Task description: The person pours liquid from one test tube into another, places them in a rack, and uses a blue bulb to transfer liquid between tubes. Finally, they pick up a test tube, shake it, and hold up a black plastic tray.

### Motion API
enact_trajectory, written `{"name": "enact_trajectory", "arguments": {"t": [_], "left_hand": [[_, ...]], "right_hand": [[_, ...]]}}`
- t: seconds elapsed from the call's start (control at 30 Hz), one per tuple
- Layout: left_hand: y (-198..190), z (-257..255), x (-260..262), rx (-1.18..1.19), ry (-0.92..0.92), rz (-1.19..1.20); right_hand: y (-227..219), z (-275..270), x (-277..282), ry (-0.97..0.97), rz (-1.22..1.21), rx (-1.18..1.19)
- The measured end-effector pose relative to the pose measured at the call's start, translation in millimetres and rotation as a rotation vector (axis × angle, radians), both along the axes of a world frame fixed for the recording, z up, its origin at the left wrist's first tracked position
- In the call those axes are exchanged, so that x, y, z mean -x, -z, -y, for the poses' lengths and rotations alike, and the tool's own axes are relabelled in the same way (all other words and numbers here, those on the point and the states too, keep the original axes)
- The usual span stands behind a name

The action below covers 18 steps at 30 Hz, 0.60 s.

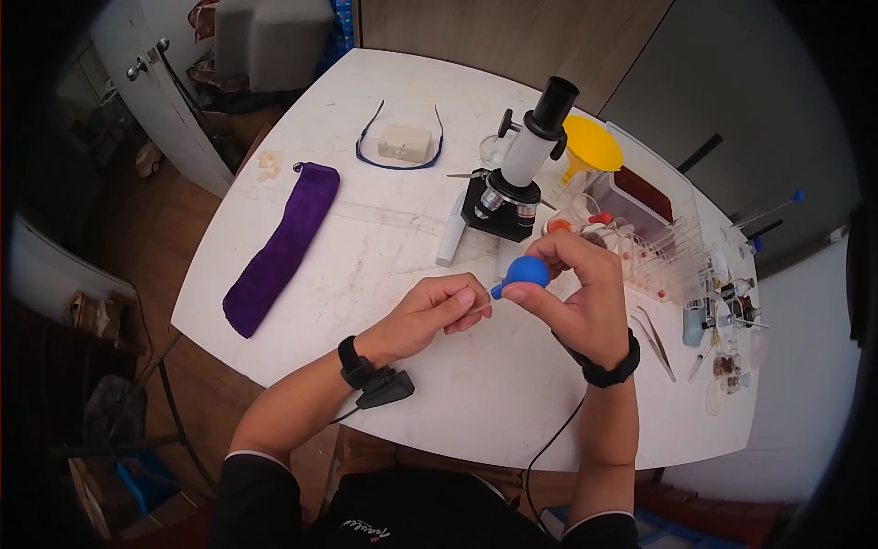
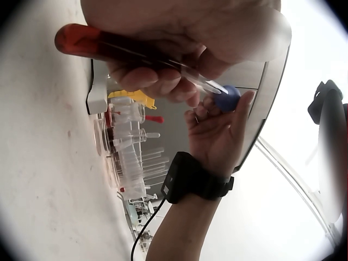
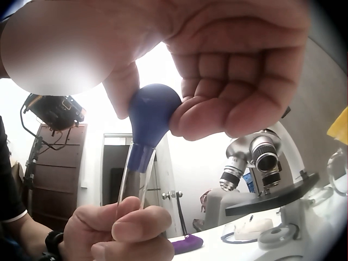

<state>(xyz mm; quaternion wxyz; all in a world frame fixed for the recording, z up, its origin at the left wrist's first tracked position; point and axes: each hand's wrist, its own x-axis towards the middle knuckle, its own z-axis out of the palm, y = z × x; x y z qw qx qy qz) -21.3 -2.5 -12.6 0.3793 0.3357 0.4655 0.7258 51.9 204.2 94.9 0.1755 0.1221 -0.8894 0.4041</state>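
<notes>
My left hand (image 1: 430, 311) grips a glass test tube (image 2: 155, 58) with dark red liquid in its rounded end. The thumb and fingers of my right hand (image 1: 590, 297) pinch a round blue rubber bulb (image 1: 528, 271) from both sides. In the right wrist view the narrow neck of the bulb (image 3: 155, 111) shows within the clear upper end of the glass (image 3: 130, 187). That end rises above the left fingers (image 3: 133, 228). Both hands are raised over the white table, in front of the microscope (image 1: 526, 165). Whether a pipette runs down inside the tube, I cannot tell.
A purple pouch (image 1: 282, 252) lies left. Safety glasses (image 1: 399, 167) surround a pale block (image 1: 404, 144) at the back. A yellow funnel (image 1: 593, 144), a rack of tubes (image 1: 654, 261), tweezers (image 1: 655, 348) and several small bottles stand or lie right.
</notes>
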Motion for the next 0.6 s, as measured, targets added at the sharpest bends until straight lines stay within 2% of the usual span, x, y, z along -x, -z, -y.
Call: {"name": "enact_trajectory", "arguments": {"t": [0.6], "left_hand": [[-0.4,-0.1,0.0,-0.008,-0.019,-0.021]], "right_hand": [[6.4,1.4,0.7,0.086,-0.009,0.049]]}}
